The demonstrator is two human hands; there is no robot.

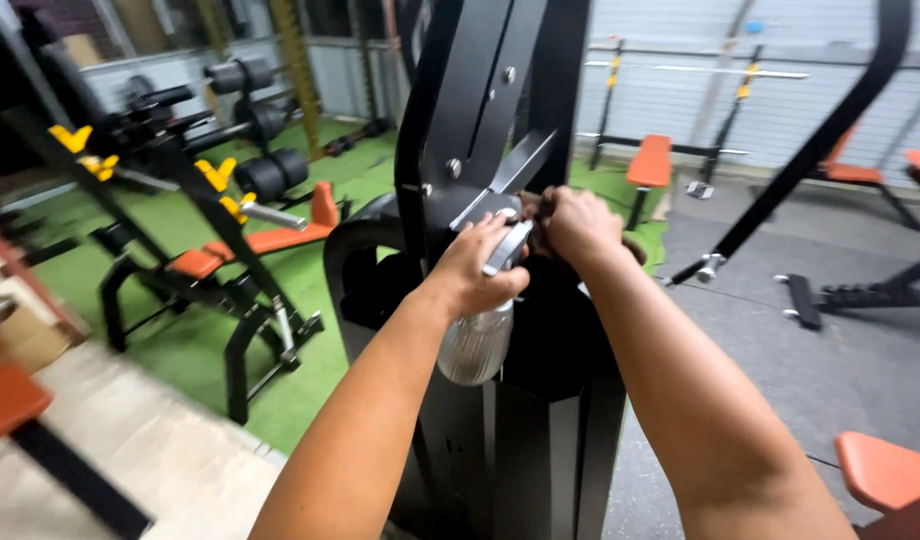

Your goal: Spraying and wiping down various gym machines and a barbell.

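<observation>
Clear ribbed plastic spray bottle (475, 345) w/ silver-grey trigger head hangs in front of tall black steel gym machine column (540, 420), approx. centre of view. Long axis near vertical: base down, slightly tilted toward camera, nozzle end up & aimed at the machine. Left hand (477, 268) is clamped round bottle's neck, fingers over trigger. Right hand (580, 225) is closed into a fist around a dark brownish cloth (536, 207), pressed vs. the column just beside the bottle head. Hands nearly touching. Orange padded benches (270, 240) on green turf behind, left.
</observation>
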